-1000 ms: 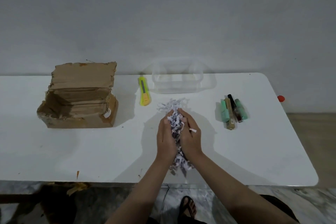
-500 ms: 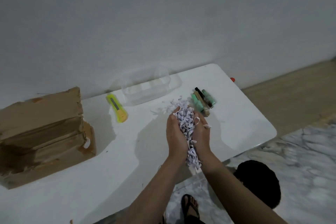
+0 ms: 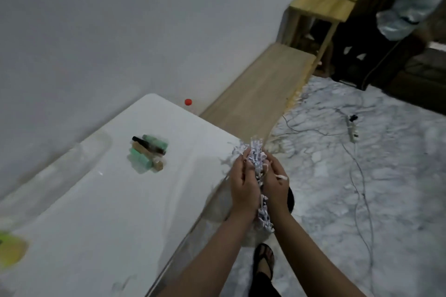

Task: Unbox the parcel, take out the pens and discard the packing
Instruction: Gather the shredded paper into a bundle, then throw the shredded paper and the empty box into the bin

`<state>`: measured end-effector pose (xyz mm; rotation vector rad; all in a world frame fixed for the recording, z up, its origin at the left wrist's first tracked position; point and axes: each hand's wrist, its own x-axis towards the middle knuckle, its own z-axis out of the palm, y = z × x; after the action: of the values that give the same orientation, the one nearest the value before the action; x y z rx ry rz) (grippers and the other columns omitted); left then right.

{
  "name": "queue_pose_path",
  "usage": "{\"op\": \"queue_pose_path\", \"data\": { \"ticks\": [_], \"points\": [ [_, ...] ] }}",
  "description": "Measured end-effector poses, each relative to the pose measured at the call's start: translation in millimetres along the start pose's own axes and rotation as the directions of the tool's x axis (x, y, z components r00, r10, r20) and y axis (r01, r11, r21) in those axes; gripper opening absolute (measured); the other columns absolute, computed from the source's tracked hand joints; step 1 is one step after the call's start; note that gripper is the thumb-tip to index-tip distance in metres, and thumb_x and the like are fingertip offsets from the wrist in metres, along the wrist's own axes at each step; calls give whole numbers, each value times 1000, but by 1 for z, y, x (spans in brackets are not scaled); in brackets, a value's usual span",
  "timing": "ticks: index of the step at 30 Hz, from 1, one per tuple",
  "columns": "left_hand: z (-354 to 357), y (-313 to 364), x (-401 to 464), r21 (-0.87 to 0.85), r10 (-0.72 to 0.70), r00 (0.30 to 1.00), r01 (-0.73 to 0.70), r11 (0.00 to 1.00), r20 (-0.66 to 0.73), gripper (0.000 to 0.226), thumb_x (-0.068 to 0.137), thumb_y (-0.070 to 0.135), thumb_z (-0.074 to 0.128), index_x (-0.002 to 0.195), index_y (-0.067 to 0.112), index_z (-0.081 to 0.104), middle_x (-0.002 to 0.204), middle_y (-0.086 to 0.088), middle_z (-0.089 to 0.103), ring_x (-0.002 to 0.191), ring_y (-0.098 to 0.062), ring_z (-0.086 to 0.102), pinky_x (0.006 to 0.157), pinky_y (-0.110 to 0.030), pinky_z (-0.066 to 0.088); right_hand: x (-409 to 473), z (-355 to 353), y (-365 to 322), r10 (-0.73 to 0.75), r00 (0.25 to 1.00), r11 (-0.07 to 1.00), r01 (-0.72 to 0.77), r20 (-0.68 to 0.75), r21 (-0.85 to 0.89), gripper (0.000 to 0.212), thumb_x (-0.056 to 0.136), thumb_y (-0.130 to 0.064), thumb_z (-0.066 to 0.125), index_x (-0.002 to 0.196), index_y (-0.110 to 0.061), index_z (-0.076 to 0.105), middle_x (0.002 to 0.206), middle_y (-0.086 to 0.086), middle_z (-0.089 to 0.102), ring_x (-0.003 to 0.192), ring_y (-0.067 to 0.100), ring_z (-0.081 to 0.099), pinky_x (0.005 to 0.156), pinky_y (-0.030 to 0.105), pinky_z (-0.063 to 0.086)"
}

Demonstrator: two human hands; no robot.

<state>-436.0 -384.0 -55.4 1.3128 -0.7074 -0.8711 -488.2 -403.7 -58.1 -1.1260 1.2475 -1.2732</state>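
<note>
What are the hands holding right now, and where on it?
Both hands, left hand and right hand, clasp a wad of shredded paper packing between the palms, around its middle; strands stick out above the fingers and hang below the wrists.

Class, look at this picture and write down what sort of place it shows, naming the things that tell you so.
Probably a room in a home or small office: a marble-patterned floor with a power strip and trailing cable, a white table against a plain wall, and a small wooden side table.
</note>
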Motion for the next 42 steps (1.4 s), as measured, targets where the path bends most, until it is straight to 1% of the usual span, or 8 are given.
{"op": "queue_pose_path", "data": {
  "ticks": [6,11,17,21,24,26,36,42],
  "points": [
    [107,-66,28,120,-197,975,184,976,107,27,94,35,43,117,45,54,129,8,58,120,-10,53,103,-39,43,76,-85,40,148,976,988,-154,-162,-24,28,98,-3,45,120,-7,61,109,0,66,90,-11,63,81,15,53],
    [160,-134,60,202,-444,894,426,882,50,31,100,18,41,128,19,55,125,1,60,114,-13,56,95,-27,45,137,-116,103,398,893,913,-408,-210,-4,25,97,-8,48,116,-10,64,112,6,68,105,20,64,94,43,52],
    [192,-235,114,363,-630,776,600,713,-46,31,99,15,40,126,8,55,110,-2,63,91,-11,57,75,-16,45,206,-141,199,577,788,801,-598,-213,-42,23,98,-15,47,113,-13,63,97,-1,66,82,11,63,69,18,50],
    [197,-300,146,470,-734,679,649,598,-4,42,94,37,44,129,17,56,127,-3,60,114,-17,56,102,-39,43,242,-158,259,693,714,702,-700,-100,-133,35,95,-30,51,129,-21,56,106,7,67,87,17,65,74,29,53],
    [198,-318,164,520,-774,633,654,549,22,45,100,35,37,142,17,41,142,1,44,132,-18,41,112,-36,30,261,-173,297,717,696,658,-694,-40,-292,59,82,-60,50,136,-37,45,147,7,41,130,22,45,105,44,41],
    [199,-323,169,539,-779,627,647,539,26,46,101,35,36,143,16,38,145,0,41,134,-19,38,113,-36,29,267,-183,314,735,677,626,-700,-41,-344,71,71,-72,46,136,-43,43,155,3,28,142,22,28,113,49,30],
    [193,-290,143,455,-758,652,686,567,-37,43,101,31,36,138,12,44,144,-5,43,132,-20,41,110,-34,32,252,-182,260,717,695,658,-701,-56,-275,42,95,-28,53,136,-17,49,140,8,50,128,22,47,107,38,40],
    [170,-223,99,411,-633,774,586,699,-26,39,99,33,40,131,14,53,134,-2,54,121,-15,51,103,-33,41,210,-160,197,624,780,752,-617,-52,-230,35,96,-21,52,130,-14,53,133,8,56,122,19,53,105,36,43]
  ]
}}
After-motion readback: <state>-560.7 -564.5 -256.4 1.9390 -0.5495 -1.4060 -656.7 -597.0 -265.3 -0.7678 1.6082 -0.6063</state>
